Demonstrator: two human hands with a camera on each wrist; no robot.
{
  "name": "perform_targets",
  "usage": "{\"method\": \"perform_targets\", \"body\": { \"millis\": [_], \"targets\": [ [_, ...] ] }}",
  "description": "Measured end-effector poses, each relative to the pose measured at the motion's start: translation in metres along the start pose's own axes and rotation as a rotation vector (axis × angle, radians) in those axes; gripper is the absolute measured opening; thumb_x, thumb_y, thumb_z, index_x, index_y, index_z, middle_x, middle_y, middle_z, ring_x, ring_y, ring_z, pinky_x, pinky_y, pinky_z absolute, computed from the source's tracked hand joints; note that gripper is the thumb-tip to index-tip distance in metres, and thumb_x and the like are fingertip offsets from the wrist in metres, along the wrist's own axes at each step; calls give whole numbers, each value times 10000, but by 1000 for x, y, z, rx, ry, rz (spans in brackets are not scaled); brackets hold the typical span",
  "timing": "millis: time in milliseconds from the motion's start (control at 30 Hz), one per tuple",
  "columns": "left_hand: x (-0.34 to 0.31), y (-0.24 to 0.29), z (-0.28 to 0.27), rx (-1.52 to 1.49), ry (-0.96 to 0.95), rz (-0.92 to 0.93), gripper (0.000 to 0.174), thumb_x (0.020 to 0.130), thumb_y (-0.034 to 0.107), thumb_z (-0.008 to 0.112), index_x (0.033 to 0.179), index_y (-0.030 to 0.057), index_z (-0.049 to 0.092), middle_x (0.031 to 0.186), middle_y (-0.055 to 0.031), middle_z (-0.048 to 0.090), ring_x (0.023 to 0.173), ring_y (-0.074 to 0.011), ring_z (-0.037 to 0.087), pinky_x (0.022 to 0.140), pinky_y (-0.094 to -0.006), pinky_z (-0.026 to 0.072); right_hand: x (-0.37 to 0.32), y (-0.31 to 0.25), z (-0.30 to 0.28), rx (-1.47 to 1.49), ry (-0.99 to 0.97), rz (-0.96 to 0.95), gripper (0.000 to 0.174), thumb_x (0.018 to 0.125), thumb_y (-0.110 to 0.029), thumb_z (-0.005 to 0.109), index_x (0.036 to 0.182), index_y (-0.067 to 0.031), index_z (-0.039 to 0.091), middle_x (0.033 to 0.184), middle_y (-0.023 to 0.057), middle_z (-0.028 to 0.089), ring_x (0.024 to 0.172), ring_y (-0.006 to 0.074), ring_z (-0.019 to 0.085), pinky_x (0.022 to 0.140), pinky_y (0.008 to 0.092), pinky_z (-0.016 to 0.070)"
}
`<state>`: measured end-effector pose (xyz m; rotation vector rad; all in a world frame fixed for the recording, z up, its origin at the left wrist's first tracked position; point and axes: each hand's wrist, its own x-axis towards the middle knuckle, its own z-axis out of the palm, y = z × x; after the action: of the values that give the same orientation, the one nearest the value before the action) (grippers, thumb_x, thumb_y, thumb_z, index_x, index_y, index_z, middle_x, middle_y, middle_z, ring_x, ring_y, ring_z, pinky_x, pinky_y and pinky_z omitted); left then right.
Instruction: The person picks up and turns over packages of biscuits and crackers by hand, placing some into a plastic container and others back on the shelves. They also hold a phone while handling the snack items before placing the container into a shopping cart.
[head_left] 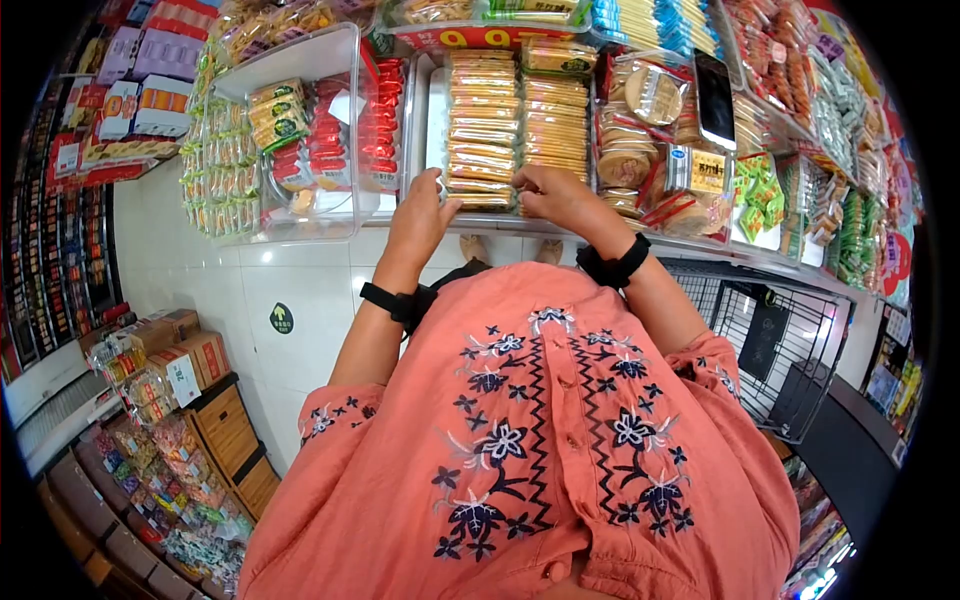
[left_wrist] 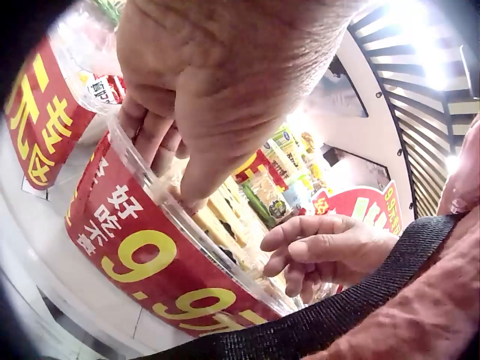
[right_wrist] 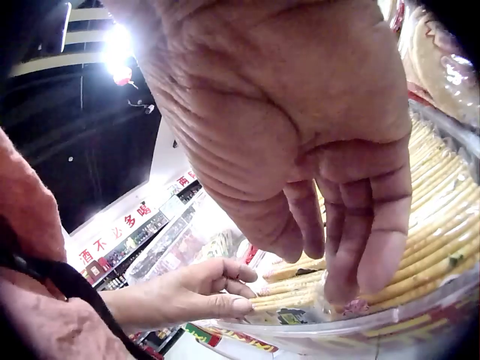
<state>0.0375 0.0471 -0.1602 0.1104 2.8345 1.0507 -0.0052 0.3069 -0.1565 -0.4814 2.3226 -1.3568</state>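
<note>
Rows of thin, clear-wrapped packets of round biscuits (head_left: pixel 484 110) stand in a clear bin with a red 9.9 label (left_wrist: pixel 142 259). At the near end of the left row is my left hand (head_left: pixel 418 215), its thumb and fingers spread apart, thumb against the packets. My right hand (head_left: pixel 570 205) hangs over the near end of the right row. The right wrist view shows the right hand's fingers (right_wrist: pixel 382 255) pointing down, tips touching the wrapped biscuits (right_wrist: pixel 442 255). In the left wrist view the left hand (left_wrist: pixel 210 82) reaches over the bin wall, its fingertips partly hidden.
A clear bin (head_left: pixel 357 130) of red and yellow packets stands at the left. On the right, bags of round biscuits (head_left: pixel 625 165) lie under a dark phone (head_left: pixel 714 100). A black wire cart (head_left: pixel 790 350) is beside the body on the right; stacked boxes (head_left: pixel 205 365) are at lower left.
</note>
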Motion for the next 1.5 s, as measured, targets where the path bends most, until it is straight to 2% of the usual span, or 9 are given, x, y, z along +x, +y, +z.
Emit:
{"method": "perform_targets", "body": {
  "millis": [67,167,567,667,767,867,1067,1367,1500],
  "targets": [
    [2,-8,7,57,39,65,508,891,209,747,1279,-26,519,1125,-210,614,1000,-338,639,870,-425,516,2,0,1,-40,-9,-12,216,843,-133,634,1002,7,676,824,197,690,759,345,674,689,425,523],
    [6,4,-3,48,-81,-7,487,893,199,743,1268,-25,527,1139,-222,609,997,-339,633,879,-421,514,5,-3,0,-109,-36,-16,201,838,-148,644,966,4,680,836,205,689,775,374,664,693,436,519],
    [6,-3,-7,26,-81,-3,460,900,220,742,1219,-36,532,1193,-231,608,1018,-358,645,883,-417,527,6,-9,2,-93,-20,35,215,841,-161,637,976,-1,687,849,211,699,785,380,680,709,444,527],
    [8,3,-11,37,-3,-55,512,907,234,736,1272,-47,512,1213,-242,604,1029,-361,649,884,-410,534,7,-7,1,-91,-15,35,222,841,-156,637,990,-1,688,850,208,702,792,376,685,714,443,532],
    [14,-8,-4,47,88,99,585,912,249,731,1346,-50,478,1235,-250,600,1021,-368,652,877,-403,538,7,-6,1,-68,-18,46,233,837,-161,646,999,-1,690,851,207,704,796,373,687,718,440,535],
    [17,-13,3,3,7,116,624,919,254,721,1389,-55,451,1253,-257,601,1021,-368,653,872,-404,540,7,-9,0,-85,-27,44,247,829,-176,662,1003,-2,692,854,206,706,801,371,690,722,436,537],
    [18,0,-5,-72,-164,-52,624,936,258,700,1396,-64,428,1252,-287,607,1093,-375,649,905,-417,531,7,-13,2,-132,-32,44,252,823,-192,674,997,-10,686,856,199,708,794,369,690,722,438,536],
    [31,-2,6,-83,47,-4,656,950,263,681,1428,-81,392,1376,-322,502,1229,-394,574,983,-417,510,9,-13,0,-114,9,69,243,823,-160,675,1006,-1,667,865,206,693,816,380,678,728,447,525],
    [46,1,12,-153,22,-30,640,938,237,667,1424,-79,395,1385,-321,483,1292,-442,491,1072,-432,423,9,-12,-1,-120,34,67,262,828,-151,682,1037,2,645,895,209,679,833,377,672,743,450,525]
  ]
}}
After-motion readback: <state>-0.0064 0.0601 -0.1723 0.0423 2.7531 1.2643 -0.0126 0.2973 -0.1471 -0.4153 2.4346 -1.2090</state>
